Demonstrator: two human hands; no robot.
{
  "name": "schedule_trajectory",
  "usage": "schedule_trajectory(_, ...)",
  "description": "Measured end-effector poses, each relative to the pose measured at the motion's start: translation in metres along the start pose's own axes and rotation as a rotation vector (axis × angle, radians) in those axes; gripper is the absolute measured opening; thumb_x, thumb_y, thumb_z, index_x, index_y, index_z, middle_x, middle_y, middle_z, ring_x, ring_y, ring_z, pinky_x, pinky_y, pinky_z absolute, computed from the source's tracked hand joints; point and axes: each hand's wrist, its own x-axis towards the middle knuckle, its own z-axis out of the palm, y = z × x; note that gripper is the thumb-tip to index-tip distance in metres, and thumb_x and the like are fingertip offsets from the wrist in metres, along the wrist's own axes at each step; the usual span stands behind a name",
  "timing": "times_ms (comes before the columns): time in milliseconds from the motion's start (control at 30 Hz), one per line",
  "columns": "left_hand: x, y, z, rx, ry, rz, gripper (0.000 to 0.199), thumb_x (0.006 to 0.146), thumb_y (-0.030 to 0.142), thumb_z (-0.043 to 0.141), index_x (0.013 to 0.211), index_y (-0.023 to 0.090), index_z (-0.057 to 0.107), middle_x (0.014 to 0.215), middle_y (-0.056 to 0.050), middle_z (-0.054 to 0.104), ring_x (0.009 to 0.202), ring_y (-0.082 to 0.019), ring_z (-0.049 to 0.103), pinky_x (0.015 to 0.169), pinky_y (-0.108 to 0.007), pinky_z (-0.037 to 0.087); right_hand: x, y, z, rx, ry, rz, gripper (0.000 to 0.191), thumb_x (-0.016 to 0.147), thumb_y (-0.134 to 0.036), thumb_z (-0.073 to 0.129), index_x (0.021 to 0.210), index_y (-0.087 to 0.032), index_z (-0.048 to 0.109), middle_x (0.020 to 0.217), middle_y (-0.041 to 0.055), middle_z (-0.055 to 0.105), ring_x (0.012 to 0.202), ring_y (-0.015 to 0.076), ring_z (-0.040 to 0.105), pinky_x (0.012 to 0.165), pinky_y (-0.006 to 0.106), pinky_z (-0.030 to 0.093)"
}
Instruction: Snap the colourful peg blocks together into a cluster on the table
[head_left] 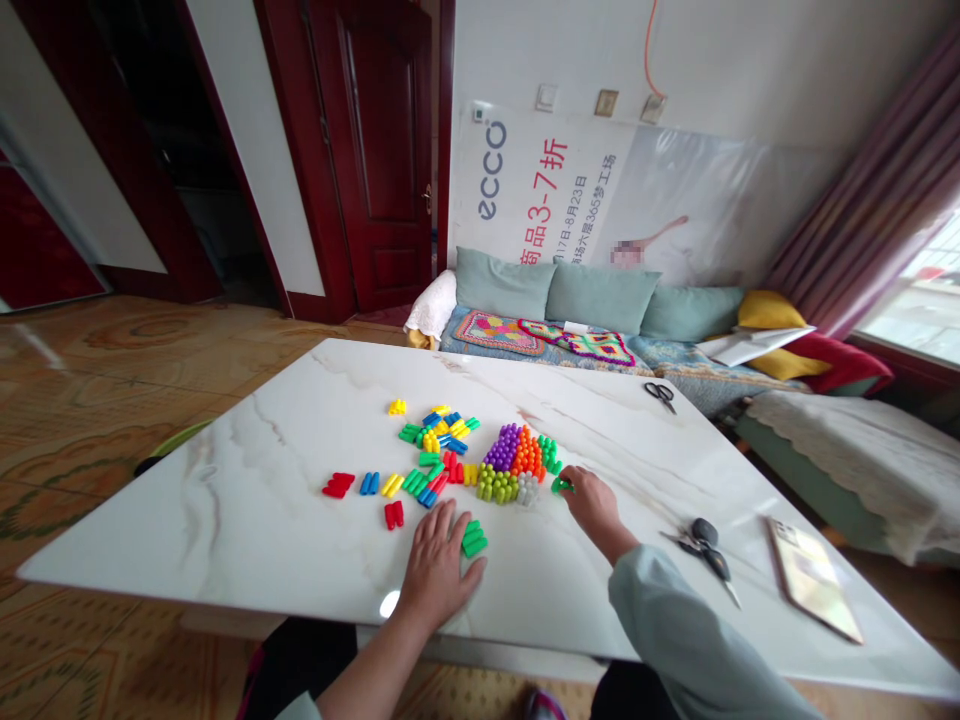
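My right hand pinches a small green plastic block with rounded tube shapes, just right of the upright blocks. Those stand grouped tightly by colour: purple, orange, green, lime and clear. My left hand lies flat on the marble-look table, fingers spread. Beside its fingertips is another green block. Loose blocks lie scattered farther left, among them red, blue and yellow ones.
On the right side of the table are black-handled scissors and a gold phone. A second pair of scissors lies near the far edge. Beyond the table stands a sofa with green cushions.
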Motion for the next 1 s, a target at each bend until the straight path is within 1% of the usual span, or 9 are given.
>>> schedule_trajectory(100,0.0,-0.001,0.001,-0.009,0.009,-0.004,0.055,0.08,0.038,0.058,0.131,0.021,0.05,0.145,-0.012,0.039,0.135,-0.03,0.03,0.11,-0.046,0.026,0.004,0.001,0.01,0.002,0.031,-0.002,0.019,0.08,-0.016,0.052,0.095,-0.022,0.064,0.096,0.0035,0.065,0.083,0.0154,0.059,0.06,0.024,0.032)
schedule_trajectory(200,-0.001,-0.001,0.002,-0.01,0.015,-0.003,0.056,0.079,0.038,0.058,0.132,0.021,0.05,0.145,-0.012,0.038,0.135,-0.03,0.03,0.11,-0.046,0.027,-0.004,0.004,0.025,0.086,0.187,0.033,0.023,0.083,-0.019,0.049,0.104,-0.019,0.06,0.103,0.0053,0.062,0.076,0.0133,0.059,0.061,0.024,0.035)
schedule_trajectory(300,-0.001,-0.001,0.002,0.001,0.012,0.002,0.057,0.079,0.039,0.058,0.133,0.02,0.049,0.146,-0.013,0.037,0.135,-0.031,0.029,0.109,-0.047,0.027,-0.017,0.009,0.039,0.178,0.303,0.076,0.019,0.085,-0.029,0.048,0.091,-0.017,0.061,0.092,0.005,0.062,0.068,0.0137,0.056,0.059,0.025,0.036)
schedule_trajectory(367,-0.001,-0.001,0.003,0.003,0.011,0.003,0.058,0.079,0.039,0.058,0.133,0.02,0.048,0.146,-0.013,0.036,0.135,-0.031,0.029,0.109,-0.047,0.028,-0.025,0.01,0.046,0.222,0.297,0.052,0.024,0.086,-0.035,0.046,0.081,-0.018,0.062,0.085,0.0048,0.062,0.066,0.0144,0.055,0.059,0.026,0.037)
schedule_trajectory(433,-0.001,-0.001,0.003,0.003,0.017,0.001,0.058,0.079,0.039,0.058,0.133,0.02,0.048,0.146,-0.013,0.036,0.136,-0.031,0.029,0.109,-0.047,0.028,-0.03,0.01,0.05,0.262,0.285,0.007,0.028,0.087,-0.036,0.044,0.08,-0.017,0.064,0.087,0.0059,0.062,0.068,0.0147,0.056,0.063,0.027,0.04)
schedule_trajectory(767,-0.001,-0.001,0.003,-0.021,0.018,-0.014,0.058,0.079,0.04,0.058,0.133,0.022,0.049,0.146,-0.011,0.037,0.135,-0.03,0.03,0.11,-0.046,0.027,-0.023,0.002,0.051,0.216,0.273,-0.086,0.03,0.086,-0.032,0.047,0.102,-0.016,0.066,0.105,0.0094,0.064,0.091,0.0195,0.06,0.079,0.032,0.045)
schedule_trajectory(833,0.0,0.0,0.001,-0.037,0.017,-0.021,0.057,0.079,0.041,0.058,0.132,0.022,0.049,0.146,-0.011,0.038,0.135,-0.03,0.03,0.11,-0.046,0.027,-0.027,0.001,0.053,0.253,0.289,-0.085,0.03,0.086,-0.033,0.047,0.101,-0.015,0.065,0.104,0.0099,0.064,0.088,0.0194,0.06,0.077,0.032,0.046)
schedule_trajectory(900,0.0,0.0,0.0,-0.049,0.015,-0.021,0.057,0.078,0.041,0.059,0.132,0.022,0.049,0.145,-0.01,0.038,0.135,-0.03,0.03,0.11,-0.046,0.026,-0.037,-0.007,0.054,0.312,0.307,-0.062,0.028,0.087,-0.034,0.046,0.098,-0.015,0.064,0.099,0.0093,0.063,0.076,0.0172,0.06,0.072,0.031,0.047)
schedule_trajectory(1000,0.001,0.0,0.0,-0.061,0.011,-0.021,0.059,0.077,0.041,0.059,0.132,0.021,0.049,0.144,-0.011,0.04,0.135,-0.03,0.032,0.111,-0.046,0.026,-0.058,-0.035,0.054,0.44,0.265,-0.15,0.023,0.089,-0.029,0.043,0.095,-0.018,0.062,0.095,0.0071,0.062,0.07,0.0147,0.059,0.07,0.029,0.047)
